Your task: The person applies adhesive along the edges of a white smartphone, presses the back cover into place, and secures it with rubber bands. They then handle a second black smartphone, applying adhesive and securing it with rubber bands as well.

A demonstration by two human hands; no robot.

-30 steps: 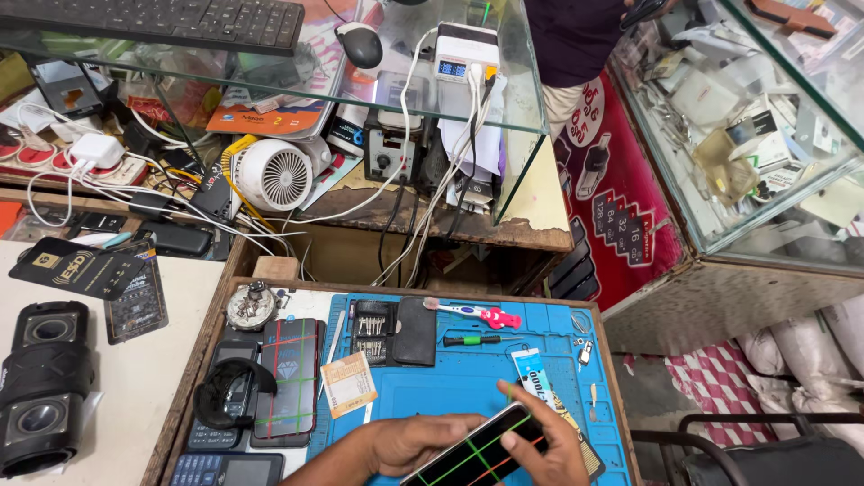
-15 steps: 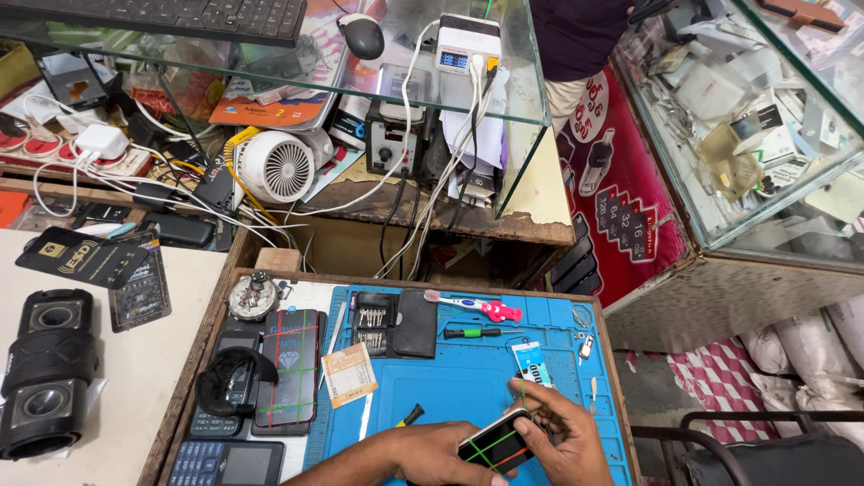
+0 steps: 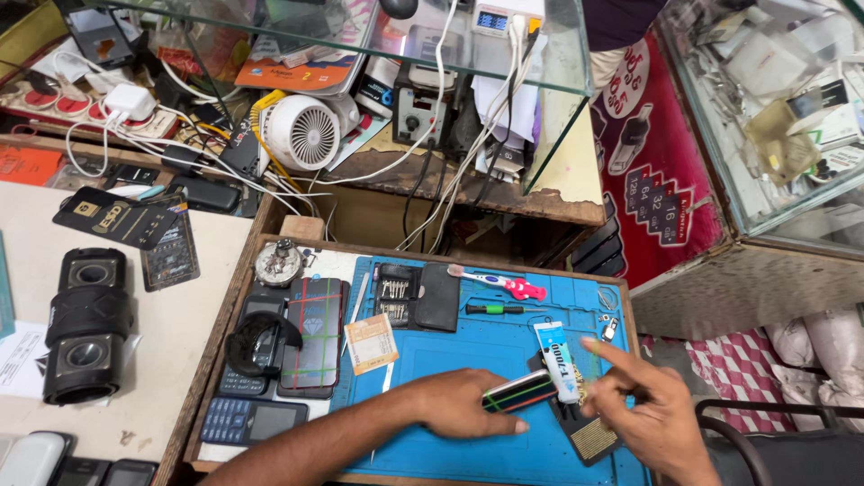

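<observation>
my left hand (image 3: 463, 405) clamps the phone (image 3: 520, 391) on edge; my right hand (image 3: 643, 409) hovers loosely open, empty. the phone could slip and knock the glue tube (image 3: 556, 360) off the blue mat (image 3: 468, 346)

phone (image 3: 520, 391) half hidden under left hand (image 3: 463, 405), mat (image 3: 468, 360) cut off below

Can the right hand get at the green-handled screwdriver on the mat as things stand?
Probably yes. The right hand is empty, index finger out, and the screwdriver lies uncovered on the blue mat; only the white glue tube lies between.
</observation>
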